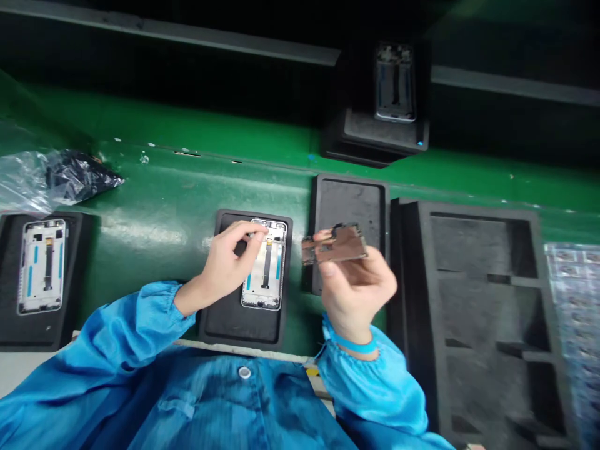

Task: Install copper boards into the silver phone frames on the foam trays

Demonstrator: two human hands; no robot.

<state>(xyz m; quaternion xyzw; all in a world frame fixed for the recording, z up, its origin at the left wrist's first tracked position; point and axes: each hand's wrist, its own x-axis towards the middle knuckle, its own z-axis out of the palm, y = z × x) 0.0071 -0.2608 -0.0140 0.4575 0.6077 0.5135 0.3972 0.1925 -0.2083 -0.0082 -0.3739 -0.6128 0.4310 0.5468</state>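
My right hand [355, 289] grips a flat phone circuit board [341, 244] with a copper-brown face, raised beside the middle black tray. My left hand [233, 261] reaches over a silver phone frame [275, 301], its thumb and forefinger pinched together at the frame's upper end. Whatever may be between those fingertips is too small to make out. Inside the frame run a dark flex cable [267, 265] and blue strips. A black foam tray [237, 322] carries this frame, which lies face down and lengthwise away from me.
At left, another phone frame [43, 267] rests on a black tray [32, 325]. Behind stands a stack of black trays [379, 134] topped by a phone frame [396, 84]. A shallow tray [351, 194], a compartmented black tray [482, 250] and clear blister packs [579, 312] occupy the right; plastic bags [60, 178] lie left.
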